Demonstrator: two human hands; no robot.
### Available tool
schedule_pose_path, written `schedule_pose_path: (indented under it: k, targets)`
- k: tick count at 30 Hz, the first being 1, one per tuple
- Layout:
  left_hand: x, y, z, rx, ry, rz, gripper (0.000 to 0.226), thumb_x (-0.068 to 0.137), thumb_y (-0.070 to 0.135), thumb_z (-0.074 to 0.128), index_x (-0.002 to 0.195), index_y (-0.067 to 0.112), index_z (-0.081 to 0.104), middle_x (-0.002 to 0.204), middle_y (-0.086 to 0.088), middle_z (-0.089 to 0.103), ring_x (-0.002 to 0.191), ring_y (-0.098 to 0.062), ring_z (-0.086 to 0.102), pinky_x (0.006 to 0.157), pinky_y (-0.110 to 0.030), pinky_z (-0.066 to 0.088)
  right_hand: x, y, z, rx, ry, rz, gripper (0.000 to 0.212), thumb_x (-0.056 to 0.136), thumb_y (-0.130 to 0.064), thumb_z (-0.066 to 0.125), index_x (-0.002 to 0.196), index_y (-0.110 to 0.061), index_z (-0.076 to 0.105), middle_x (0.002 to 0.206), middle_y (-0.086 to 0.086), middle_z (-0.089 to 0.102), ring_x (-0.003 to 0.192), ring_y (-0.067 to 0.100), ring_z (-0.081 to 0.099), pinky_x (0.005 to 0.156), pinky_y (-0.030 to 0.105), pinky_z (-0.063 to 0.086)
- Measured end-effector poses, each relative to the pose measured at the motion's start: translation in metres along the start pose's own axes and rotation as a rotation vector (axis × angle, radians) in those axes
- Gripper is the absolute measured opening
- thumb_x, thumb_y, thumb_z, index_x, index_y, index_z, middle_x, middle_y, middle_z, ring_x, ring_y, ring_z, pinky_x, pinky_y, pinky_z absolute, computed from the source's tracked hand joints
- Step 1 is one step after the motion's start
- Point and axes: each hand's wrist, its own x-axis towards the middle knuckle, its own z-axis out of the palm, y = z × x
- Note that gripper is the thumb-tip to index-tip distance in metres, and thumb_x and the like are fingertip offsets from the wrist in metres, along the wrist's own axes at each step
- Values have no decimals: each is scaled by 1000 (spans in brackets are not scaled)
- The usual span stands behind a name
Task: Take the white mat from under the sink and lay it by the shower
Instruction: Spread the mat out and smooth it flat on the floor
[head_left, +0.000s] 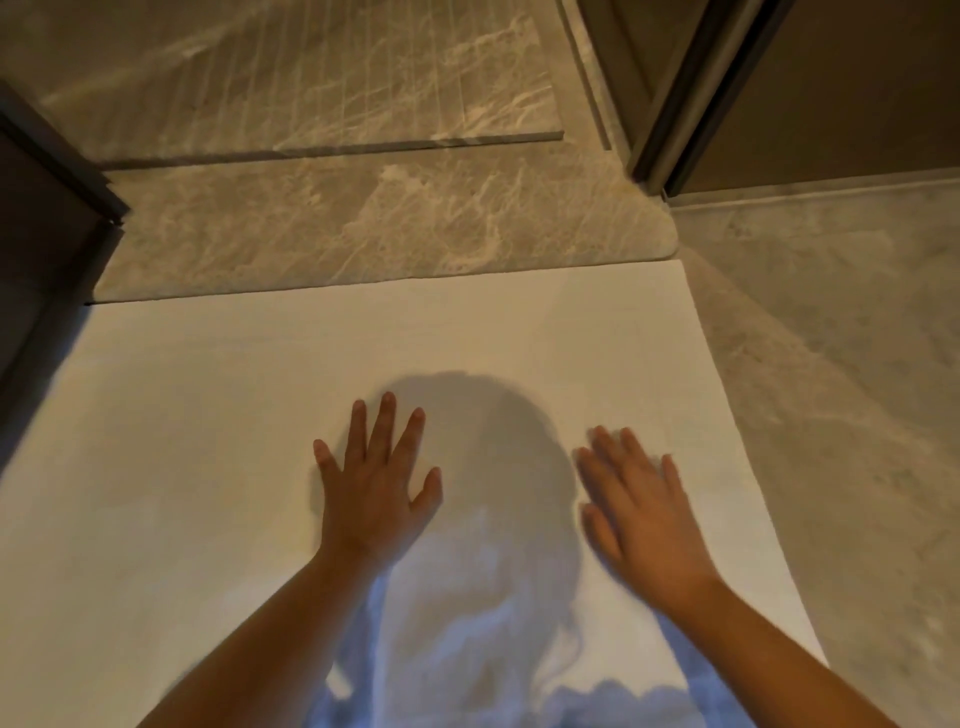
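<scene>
Head view: white mat (208, 415) lies flat on the floor, its far edge butted against the marble threshold (363, 234) beyond the fingertips, apparently the shower's sill, which accounts for the placement. Left hand (371, 499) rests palm down near the mat's middle, fingers (387, 415) spread wide and holding nothing. Right hand (641, 512) lies just beside it, blurred, fingers (605, 447) loosely apart and flat, also holding nothing. Judgement: both palms bear on the cloth to smooth it and seat it square; placement appears nearly complete. Right of the right fingers, grey floor tile (857, 389) shows bare; a dark door frame (670, 104) stands beyond. A head shadow falls between the hands.
</scene>
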Motion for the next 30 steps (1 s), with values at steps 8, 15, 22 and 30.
schedule_pose_path:
  k: [8,15,22,30]
  targets:
    - [-49,19,-7,-231,206,48,36,73,9,52,105,-2,63,123,-28,55,114,-47,51,87,-63,41,-37,10,-7,51,-78,24,41,84,-23,50,121,-6,55,132,18,53,122,42,47,91,62,41]
    - [-117,46,10,-163,118,110,42,69,12,72,110,7,63,125,-18,59,116,-38,53,87,-61,42,-29,-83,2,-5,-96,-235,53,64,-34,77,111,-14,64,122,11,63,112,32,59,78,54,53]
    - [-143,25,14,-113,62,29,44,80,27,42,117,10,59,131,-14,54,121,-33,50,89,-59,42,-7,-98,19,-50,-83,-336,54,81,-31,62,130,-13,48,141,13,44,128,37,41,89,65,40]
    - [-147,20,13,-192,59,27,42,76,19,67,116,8,59,131,-17,53,123,-34,47,93,-58,39,-46,9,-1,67,-31,286,55,81,-30,41,129,-4,45,143,23,37,134,40,31,102,62,28]
